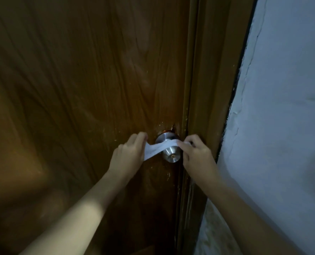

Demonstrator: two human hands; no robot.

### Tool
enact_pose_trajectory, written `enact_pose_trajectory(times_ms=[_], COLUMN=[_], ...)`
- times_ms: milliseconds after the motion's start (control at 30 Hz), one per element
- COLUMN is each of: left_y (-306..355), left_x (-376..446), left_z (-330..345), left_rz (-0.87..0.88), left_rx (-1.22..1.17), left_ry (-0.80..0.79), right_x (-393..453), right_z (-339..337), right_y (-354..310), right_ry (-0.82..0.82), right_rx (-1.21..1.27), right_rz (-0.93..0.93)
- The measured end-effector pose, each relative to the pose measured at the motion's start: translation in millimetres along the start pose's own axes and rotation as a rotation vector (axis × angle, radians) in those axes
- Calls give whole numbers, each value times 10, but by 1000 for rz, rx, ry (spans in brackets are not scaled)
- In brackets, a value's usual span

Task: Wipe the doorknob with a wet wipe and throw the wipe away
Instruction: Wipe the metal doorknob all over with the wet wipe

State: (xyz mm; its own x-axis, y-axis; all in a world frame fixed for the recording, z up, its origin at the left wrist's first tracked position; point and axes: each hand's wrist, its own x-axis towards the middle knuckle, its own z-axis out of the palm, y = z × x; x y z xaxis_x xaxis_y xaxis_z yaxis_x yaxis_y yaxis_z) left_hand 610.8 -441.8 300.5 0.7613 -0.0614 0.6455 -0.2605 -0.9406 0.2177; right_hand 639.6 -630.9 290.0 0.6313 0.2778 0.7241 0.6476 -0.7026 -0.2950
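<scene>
A round steel doorknob [171, 154] with a keyhole in its face sticks out of a brown wooden door [83, 89] near its right edge. A white wet wipe [159, 147] is stretched like a band across the knob's neck, over its top. My left hand [129, 155] pinches the wipe's left end, just left of the knob. My right hand [196, 153] pinches the right end, close against the door frame. Part of the wipe's right end is hidden between my fingers.
The brown door frame [208, 89] runs down just right of the knob. Beyond it stands a pale, cracked plaster wall [281, 107]. The wood around the knob is scratched. The scene is dim.
</scene>
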Motion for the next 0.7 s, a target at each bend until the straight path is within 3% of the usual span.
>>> enact_pose_trajectory(times_ms=[67, 200, 333, 400, 467, 533, 600, 700], left_y=[36, 177, 230, 172, 99, 97, 158, 290], left_x=[-90, -146, -167, -243, -314, -360, -379, -419], left_z=[71, 250, 355, 342, 304, 229, 144, 39], left_rz=[-31, -58, -109, -167, -240, -294, -339, -355], left_rx=[30, 8, 13, 20, -128, -281, -421, -564], left_ry=[-115, -185, -386, -497, -446, -311, -199, -117], right_x=[-113, -275, -471, -586, -620, -569, -484, -426], right_z=[60, 99, 308, 351, 290, 160, 72, -3], right_y=[40, 83, 260, 319, 277, 155, 16, -207], right_ry=[-12, -20, -393, -460, -401, -227, -75, 3], right_rx=[42, 40, 65, 108, 122, 193, 317, 498], right_rz=[41, 56, 354, 382, 270, 194, 216, 356])
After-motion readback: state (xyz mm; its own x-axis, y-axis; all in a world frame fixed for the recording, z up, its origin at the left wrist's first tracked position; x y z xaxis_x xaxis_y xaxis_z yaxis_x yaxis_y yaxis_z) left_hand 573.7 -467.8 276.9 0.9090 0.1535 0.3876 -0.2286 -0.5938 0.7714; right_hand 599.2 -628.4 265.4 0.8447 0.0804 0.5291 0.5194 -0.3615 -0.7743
